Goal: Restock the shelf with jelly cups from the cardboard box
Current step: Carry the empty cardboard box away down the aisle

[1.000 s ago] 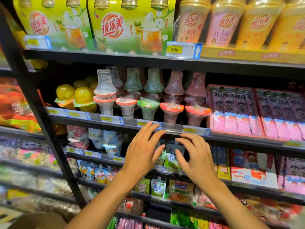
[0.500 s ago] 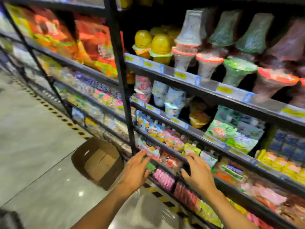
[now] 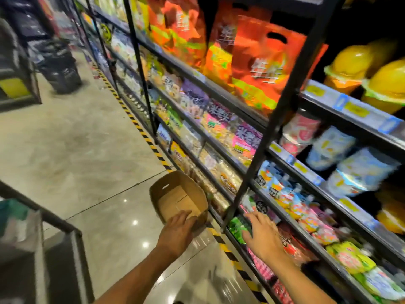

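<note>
Presently, cardboard box point(image 3: 175, 199) stood on open floor point(image 3: 87, 150) just beside shelf point(image 3: 259, 154) base. Left hand point(image 3: 177, 230) lay over its near rim, grip undeterminable; right hand point(image 3: 262, 236) grip spread. Jelly cups point(image 3: 350, 66) sat upper right.

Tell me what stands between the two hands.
In the head view, the black shelf upright stands between the left hand and right hand, with yellow-black floor tape at its foot.
</note>
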Demonstrator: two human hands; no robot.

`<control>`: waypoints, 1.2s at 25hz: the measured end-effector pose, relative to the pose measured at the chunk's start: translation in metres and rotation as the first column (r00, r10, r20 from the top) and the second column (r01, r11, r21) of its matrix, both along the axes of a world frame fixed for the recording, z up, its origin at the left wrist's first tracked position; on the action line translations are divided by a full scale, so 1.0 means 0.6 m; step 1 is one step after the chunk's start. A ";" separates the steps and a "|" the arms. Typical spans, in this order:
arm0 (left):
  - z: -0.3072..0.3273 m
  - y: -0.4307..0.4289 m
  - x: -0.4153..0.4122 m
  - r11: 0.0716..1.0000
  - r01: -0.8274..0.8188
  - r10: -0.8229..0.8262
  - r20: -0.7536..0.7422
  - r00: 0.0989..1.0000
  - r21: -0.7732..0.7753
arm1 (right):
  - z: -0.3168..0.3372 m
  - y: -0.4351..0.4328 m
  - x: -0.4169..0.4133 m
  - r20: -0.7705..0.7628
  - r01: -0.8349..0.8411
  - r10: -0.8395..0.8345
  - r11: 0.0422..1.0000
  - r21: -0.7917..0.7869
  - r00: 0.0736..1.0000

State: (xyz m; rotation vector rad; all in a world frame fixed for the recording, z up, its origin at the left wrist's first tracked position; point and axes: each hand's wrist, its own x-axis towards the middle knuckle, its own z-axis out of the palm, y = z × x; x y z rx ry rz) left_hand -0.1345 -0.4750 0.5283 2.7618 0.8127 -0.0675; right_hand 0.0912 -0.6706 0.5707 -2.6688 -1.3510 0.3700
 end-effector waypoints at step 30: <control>-0.475 0.340 0.005 0.936 -0.251 0.110 -0.473 0.874 -0.247 | -0.503 0.520 0.018 -0.384 -0.453 0.322 0.831 -0.323 0.865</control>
